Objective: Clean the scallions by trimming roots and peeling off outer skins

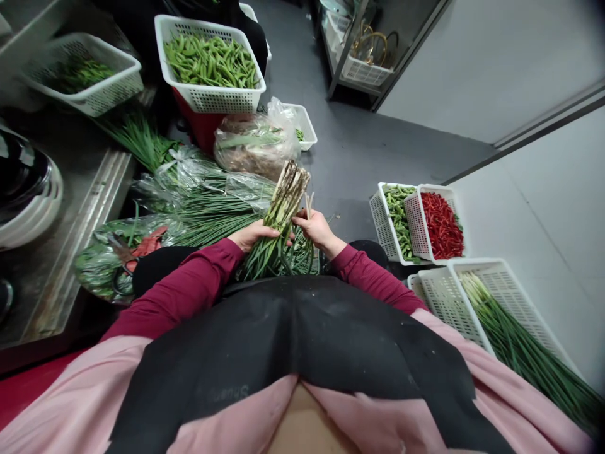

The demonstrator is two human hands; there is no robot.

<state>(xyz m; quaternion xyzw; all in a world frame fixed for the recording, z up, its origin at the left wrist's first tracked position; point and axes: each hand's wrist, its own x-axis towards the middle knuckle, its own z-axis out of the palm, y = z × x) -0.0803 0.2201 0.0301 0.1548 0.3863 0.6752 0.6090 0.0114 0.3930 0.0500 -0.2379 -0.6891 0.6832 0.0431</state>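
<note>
- We find the left grip point(259, 235) closed around a bunch point(285, 198) of greens.
- We note the right grip point(319, 229) pinching thin stalks point(309, 205) just beside it.
- We record the bunch before the apron point(293, 328).

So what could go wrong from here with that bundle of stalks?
What looks like dirt on the bundle's pale ends might fall onto the greens below. The left grip spans a thick bunch, so stalks could slip loose. The scissors near the left knee might get knocked.
</note>
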